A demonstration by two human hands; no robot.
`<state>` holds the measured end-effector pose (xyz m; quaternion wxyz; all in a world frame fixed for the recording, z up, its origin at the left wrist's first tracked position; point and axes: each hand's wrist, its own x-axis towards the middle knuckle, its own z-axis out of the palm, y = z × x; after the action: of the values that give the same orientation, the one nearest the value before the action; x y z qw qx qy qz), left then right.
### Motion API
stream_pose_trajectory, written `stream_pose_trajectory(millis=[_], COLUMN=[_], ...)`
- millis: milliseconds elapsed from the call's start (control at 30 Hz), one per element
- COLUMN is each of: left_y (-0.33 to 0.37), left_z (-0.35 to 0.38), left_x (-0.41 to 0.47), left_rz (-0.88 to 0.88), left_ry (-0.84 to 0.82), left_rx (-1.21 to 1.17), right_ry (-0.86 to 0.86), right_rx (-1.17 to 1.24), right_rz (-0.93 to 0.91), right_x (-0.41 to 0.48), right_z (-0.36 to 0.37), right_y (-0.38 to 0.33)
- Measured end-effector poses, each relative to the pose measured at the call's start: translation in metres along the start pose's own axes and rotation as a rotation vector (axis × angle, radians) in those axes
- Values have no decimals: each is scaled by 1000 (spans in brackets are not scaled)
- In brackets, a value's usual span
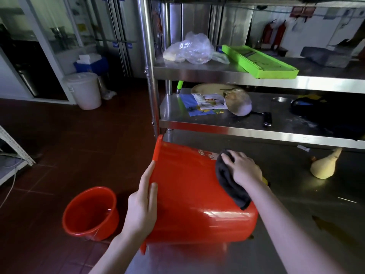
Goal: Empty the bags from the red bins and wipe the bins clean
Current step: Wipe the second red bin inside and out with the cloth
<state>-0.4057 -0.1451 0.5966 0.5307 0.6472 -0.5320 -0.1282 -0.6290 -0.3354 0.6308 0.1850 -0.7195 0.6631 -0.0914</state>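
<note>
1. A red bin (189,194) lies on its side on the steel surface (296,224), lower centre of the frame. Its open mouth faces left, past the surface's edge.
2. The left hand (141,204) holds the bin at its rim. The thumb lies on the outer wall and the fingers stretch up along the mouth side.
3. The right hand (241,169), fingers spread and fairly flat, presses a black cloth (227,180) onto the bin's upturned wall near its printed label. It does not clutch the cloth.
4. The cloth trails down the wall towards the bin's base.
5. A second red bin (94,234) stands upright on the tiled floor (69,135) at lower left. It sits near the first bin's mouth without touching it, and the visible part of its inside looks bare.
6. On the surface at right lies a pale gourd (324,167), well apart from the hands.
7. On the rack's upper shelf (197,71) are a crumpled clear plastic bag (191,48) and a green slicer (262,62).
8. A white lidded bucket (85,91) stands on the floor at upper left.
</note>
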Motion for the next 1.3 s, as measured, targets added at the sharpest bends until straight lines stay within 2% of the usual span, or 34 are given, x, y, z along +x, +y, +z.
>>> stream_pose_trajectory(millis=[67, 133, 267, 333, 400, 533, 633, 700, 767, 867, 933, 1033, 1167, 1233, 1300], left_y=[-2, -4, -5, -2, 4, 18, 30, 34, 34, 32, 28, 28, 18, 16, 17], left_z=[0, 0, -4, -8, -9, 5, 21, 21, 16, 11, 12, 13, 11, 11, 11], left_x=[-3, -3, 5, 14, 34, 97, 105, 89, 66, 30, 14, 12, 29, 31, 25], left_rz=[-5, -7, -5, -57, -138, -422, -388, -348, -333, -287, -258, -254, -196, -198, -183], left_ry=[11, 5, -5, -54, -86, -53, 12, 64, 70, 40, 36, 39, 62, 71, 77], left_rx=[-18, -35, -10, -79, -126, -147, 5, 34, -33, -82, -94, -107, -81, -94, -82], right_ry=[-50, -51, 166, 299, 381, 454, 446, 450, 423, 176, 48, 133, 250, 244, 262], right_rx=[-58, -122, -105, -125, -93, -53, 1, -17, -83, -197, -177, -181, -88, -80, -75], right_rz=[7, -156, -561, -681, -702, -784, -775, -655, -443, -153, -104, -189, -611, -745, -736], right_x=[5, -5, -60, -87, -103, -116, -104, -89, -65, -30, -15, -19, -68, -81, -76], right_z=[1, 9, 44, 61, 75, 94, 82, 65, 43, 9, -2, 8, 47, 56, 52], right_y=[-22, -61, -125, -129, -118, -98, -81, -62, -35, 4, 10, -31, -113, -119, -99])
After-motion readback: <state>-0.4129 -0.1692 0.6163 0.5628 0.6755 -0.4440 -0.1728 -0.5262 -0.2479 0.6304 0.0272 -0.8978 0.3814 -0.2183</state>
